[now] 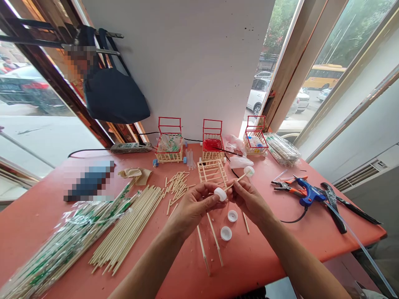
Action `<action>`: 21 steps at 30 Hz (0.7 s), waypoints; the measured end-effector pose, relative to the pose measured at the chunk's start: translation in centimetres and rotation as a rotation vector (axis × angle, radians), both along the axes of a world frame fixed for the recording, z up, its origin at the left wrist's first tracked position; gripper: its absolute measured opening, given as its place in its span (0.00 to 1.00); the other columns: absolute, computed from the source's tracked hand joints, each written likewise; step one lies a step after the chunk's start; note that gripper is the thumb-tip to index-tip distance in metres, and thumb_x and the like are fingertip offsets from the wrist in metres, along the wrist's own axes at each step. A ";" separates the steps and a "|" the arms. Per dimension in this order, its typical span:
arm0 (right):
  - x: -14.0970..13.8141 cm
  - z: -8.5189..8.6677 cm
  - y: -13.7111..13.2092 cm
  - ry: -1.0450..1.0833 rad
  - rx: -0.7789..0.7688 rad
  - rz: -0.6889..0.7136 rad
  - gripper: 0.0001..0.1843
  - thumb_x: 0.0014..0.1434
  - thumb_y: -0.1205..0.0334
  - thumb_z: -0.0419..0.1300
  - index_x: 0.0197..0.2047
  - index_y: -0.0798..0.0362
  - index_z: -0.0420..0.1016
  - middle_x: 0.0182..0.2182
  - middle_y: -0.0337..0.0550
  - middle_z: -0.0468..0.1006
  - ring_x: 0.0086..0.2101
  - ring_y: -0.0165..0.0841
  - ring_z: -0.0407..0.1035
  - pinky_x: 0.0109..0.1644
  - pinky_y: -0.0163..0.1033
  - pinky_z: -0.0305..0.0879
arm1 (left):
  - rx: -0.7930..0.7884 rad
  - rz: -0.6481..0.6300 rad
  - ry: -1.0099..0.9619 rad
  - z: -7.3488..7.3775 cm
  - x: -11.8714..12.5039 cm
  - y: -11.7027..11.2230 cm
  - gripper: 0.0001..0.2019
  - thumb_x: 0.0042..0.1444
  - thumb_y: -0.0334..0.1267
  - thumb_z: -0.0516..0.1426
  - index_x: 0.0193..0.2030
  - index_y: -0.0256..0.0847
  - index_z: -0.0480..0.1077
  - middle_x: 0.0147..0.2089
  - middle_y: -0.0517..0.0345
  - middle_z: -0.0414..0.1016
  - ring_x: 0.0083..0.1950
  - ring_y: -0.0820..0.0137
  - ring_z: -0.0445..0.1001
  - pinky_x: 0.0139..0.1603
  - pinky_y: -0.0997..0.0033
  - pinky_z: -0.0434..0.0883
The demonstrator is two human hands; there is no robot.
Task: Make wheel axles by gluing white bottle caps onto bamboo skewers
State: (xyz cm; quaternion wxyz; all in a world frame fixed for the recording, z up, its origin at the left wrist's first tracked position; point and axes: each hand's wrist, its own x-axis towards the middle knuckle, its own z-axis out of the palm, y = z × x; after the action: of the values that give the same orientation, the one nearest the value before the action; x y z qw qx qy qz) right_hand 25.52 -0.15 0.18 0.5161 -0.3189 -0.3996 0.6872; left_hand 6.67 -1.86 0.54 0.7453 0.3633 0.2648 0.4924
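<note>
My left hand (199, 203) pinches a white bottle cap (220, 194) between thumb and fingers. In my right hand (247, 197) is a short wooden stick (239, 179), with another white cap (249, 171) on its far end. The stick's near end is at the cap in my left hand; whether it has entered a hole I cannot tell. Under and behind my hands lies a ladder-like frame of sticks (213, 172), partly hidden. Two more white caps, an upper one (232, 216) and a lower one (226, 233), rest on the table just below my hands.
Long bamboo sticks (131, 226) and a plastic-wrapped bundle (71, 236) cover the left of the red table (174, 270). Cut pieces (177, 187) lie mid-table. Small stick carts (169, 149) stand along the wall. A blue glue gun (311, 193) and pliers (288, 187) are at right.
</note>
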 end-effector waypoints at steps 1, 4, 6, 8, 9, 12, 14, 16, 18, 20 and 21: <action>0.0 0.0 0.0 0.000 0.000 0.001 0.19 0.52 0.45 0.76 0.37 0.52 0.85 0.25 0.37 0.80 0.27 0.26 0.69 0.32 0.32 0.64 | 0.001 0.000 -0.001 0.0 0.0 0.0 0.13 0.50 0.38 0.74 0.40 0.38 0.81 0.43 0.53 0.87 0.43 0.68 0.84 0.48 0.71 0.79; 0.0 0.0 0.0 -0.003 0.000 0.003 0.19 0.52 0.45 0.76 0.36 0.53 0.85 0.25 0.37 0.80 0.27 0.25 0.69 0.32 0.32 0.63 | -0.004 0.000 0.001 -0.1 0.0 0.0 0.13 0.50 0.38 0.74 0.40 0.38 0.81 0.43 0.53 0.87 0.43 0.68 0.84 0.47 0.71 0.79; 0.0 0.0 0.0 -0.005 0.002 0.004 0.19 0.52 0.45 0.76 0.36 0.52 0.85 0.25 0.37 0.80 0.26 0.25 0.69 0.32 0.32 0.63 | -0.013 -0.002 0.005 0.0 0.0 0.0 0.13 0.50 0.38 0.74 0.41 0.39 0.81 0.41 0.54 0.87 0.41 0.69 0.84 0.46 0.72 0.79; 0.0 0.0 0.0 -0.006 0.003 0.006 0.19 0.53 0.45 0.76 0.37 0.53 0.85 0.25 0.37 0.79 0.27 0.26 0.69 0.32 0.32 0.62 | -0.020 -0.002 0.009 0.0 0.0 0.0 0.13 0.50 0.38 0.74 0.40 0.39 0.81 0.41 0.54 0.87 0.41 0.69 0.84 0.46 0.72 0.79; 0.0 0.0 0.0 -0.007 0.004 0.009 0.19 0.53 0.45 0.76 0.37 0.53 0.85 0.26 0.37 0.79 0.27 0.26 0.69 0.32 0.33 0.62 | -0.020 -0.001 0.010 0.0 -0.1 0.0 0.13 0.49 0.38 0.74 0.40 0.39 0.81 0.42 0.54 0.87 0.41 0.69 0.84 0.46 0.72 0.79; 0.0 0.0 -0.1 -0.007 0.004 0.015 0.20 0.54 0.45 0.75 0.38 0.53 0.85 0.26 0.38 0.79 0.27 0.26 0.69 0.33 0.34 0.63 | -0.008 -0.005 0.011 0.1 -0.2 0.0 0.13 0.49 0.39 0.75 0.40 0.39 0.81 0.43 0.53 0.87 0.41 0.68 0.84 0.46 0.71 0.79; 0.1 0.1 -0.1 -0.005 0.004 0.015 0.20 0.53 0.45 0.76 0.38 0.54 0.85 0.27 0.38 0.80 0.27 0.26 0.69 0.33 0.34 0.63 | 0.009 -0.016 0.023 0.2 -0.3 0.0 0.14 0.50 0.39 0.74 0.42 0.39 0.82 0.45 0.51 0.86 0.42 0.67 0.84 0.46 0.70 0.80; 0.1 0.1 0.0 0.000 0.002 0.011 0.20 0.53 0.45 0.76 0.37 0.53 0.85 0.27 0.38 0.80 0.27 0.26 0.68 0.33 0.33 0.62 | 0.024 -0.030 0.045 0.5 -0.5 0.0 0.15 0.52 0.41 0.73 0.46 0.40 0.82 0.46 0.50 0.86 0.42 0.66 0.84 0.47 0.68 0.80; 0.2 0.1 0.0 0.004 -0.003 0.007 0.19 0.53 0.45 0.76 0.37 0.53 0.85 0.27 0.38 0.80 0.27 0.25 0.68 0.34 0.32 0.62 | 0.030 -0.039 0.066 0.8 -0.7 0.0 0.18 0.53 0.43 0.72 0.49 0.40 0.82 0.46 0.50 0.86 0.42 0.65 0.84 0.47 0.65 0.81; 0.2 0.1 0.0 0.008 -0.009 0.007 0.19 0.53 0.45 0.76 0.37 0.53 0.85 0.27 0.38 0.80 0.27 0.25 0.69 0.34 0.32 0.63 | 0.031 -0.029 0.079 1.1 -0.9 0.0 0.19 0.53 0.45 0.72 0.49 0.40 0.82 0.45 0.50 0.86 0.42 0.64 0.84 0.47 0.64 0.81; 0.2 0.1 0.0 0.010 -0.012 0.010 0.19 0.52 0.45 0.76 0.37 0.53 0.85 0.26 0.38 0.80 0.27 0.25 0.69 0.34 0.32 0.63 | 0.032 -0.024 0.086 1.1 -0.9 0.0 0.19 0.52 0.45 0.72 0.49 0.40 0.82 0.45 0.50 0.86 0.43 0.63 0.84 0.48 0.64 0.81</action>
State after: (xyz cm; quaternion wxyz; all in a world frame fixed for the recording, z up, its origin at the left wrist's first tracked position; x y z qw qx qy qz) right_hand 25.73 -0.14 0.30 0.5126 -0.3165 -0.3947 0.6938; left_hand 5.72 -1.87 1.68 0.7329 0.3993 0.2844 0.4717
